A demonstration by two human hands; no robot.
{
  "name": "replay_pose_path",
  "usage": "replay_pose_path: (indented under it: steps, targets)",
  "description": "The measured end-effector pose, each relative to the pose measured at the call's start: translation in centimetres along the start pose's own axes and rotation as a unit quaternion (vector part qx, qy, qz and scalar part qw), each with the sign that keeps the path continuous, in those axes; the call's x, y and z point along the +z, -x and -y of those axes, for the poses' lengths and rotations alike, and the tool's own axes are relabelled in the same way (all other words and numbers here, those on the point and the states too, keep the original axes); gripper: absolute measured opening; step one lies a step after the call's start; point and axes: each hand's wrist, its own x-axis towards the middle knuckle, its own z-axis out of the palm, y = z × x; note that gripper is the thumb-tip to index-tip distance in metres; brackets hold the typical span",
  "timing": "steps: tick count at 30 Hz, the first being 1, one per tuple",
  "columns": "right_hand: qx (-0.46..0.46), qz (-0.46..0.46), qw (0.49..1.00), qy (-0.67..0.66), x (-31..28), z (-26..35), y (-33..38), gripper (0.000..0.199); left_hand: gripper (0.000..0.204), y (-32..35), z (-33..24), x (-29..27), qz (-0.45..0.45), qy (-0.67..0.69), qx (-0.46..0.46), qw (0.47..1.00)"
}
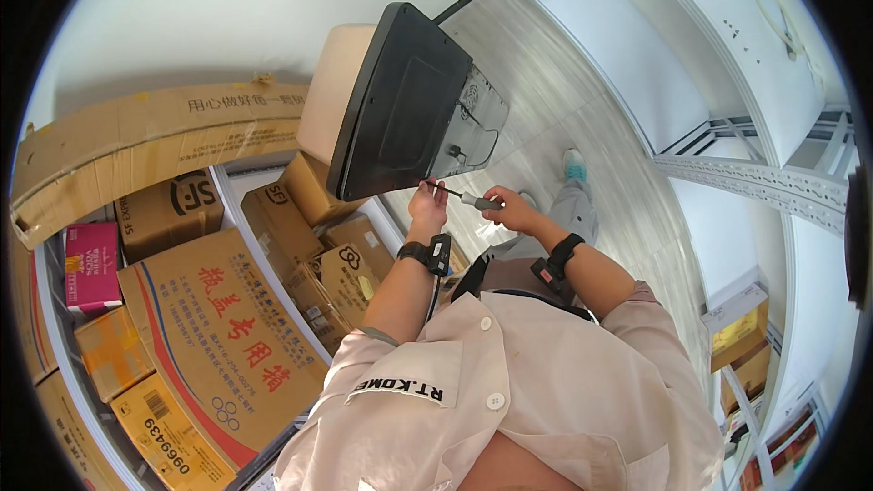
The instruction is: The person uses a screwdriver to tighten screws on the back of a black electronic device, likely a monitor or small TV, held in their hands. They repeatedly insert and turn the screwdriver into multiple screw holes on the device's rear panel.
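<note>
My right hand (515,210) is closed round the grey handle of a screwdriver (478,203). The dark shaft points left to the lower edge of a black panel (409,109). At the tip end my left hand (427,205) pinches the shaft with its fingertips, close against the panel's bottom edge. Any screw there is too small to see. The panel stands tilted, with a pale beige box-shaped body (338,82) behind it. A shiny, see-through-looking part with a bent dark wire (484,150) adjoins its right side.
On the left, shelves hold several cardboard boxes, among them a large brown carton (214,327) and a magenta box (92,264). A long carton (164,145) lies along the wall. White metal shelving (755,173) stands on the right, beside a grey wood-look floor (536,82).
</note>
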Motion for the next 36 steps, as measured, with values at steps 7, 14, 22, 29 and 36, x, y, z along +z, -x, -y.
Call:
replay_pose_path:
  steps: [7,14,22,29,36]
  targets:
    - [0.001,0.006,1.0,-0.022,0.5,-0.3,-0.7,0.031,0.007,-1.8,0.4,-1.5,0.057,0.0,0.009,0.998]
    - [0.002,0.008,1.0,-0.011,0.2,-0.1,-1.2,0.03,0.007,-1.7,0.6,-1.9,0.056,-0.001,0.031,0.998]
    - [0.015,0.004,1.0,-0.001,0.1,0.6,-1.0,0.031,0.009,-1.7,0.6,-1.7,0.044,0.004,0.036,0.998]
    - [0.015,0.006,1.0,-0.008,0.0,0.9,-1.0,0.033,0.009,-1.9,0.7,-1.9,0.044,-0.001,0.045,0.998]
    - [0.009,0.004,1.0,-0.012,0.1,0.9,-1.3,0.034,0.009,-1.6,0.5,-1.8,0.042,-0.011,0.053,0.998]
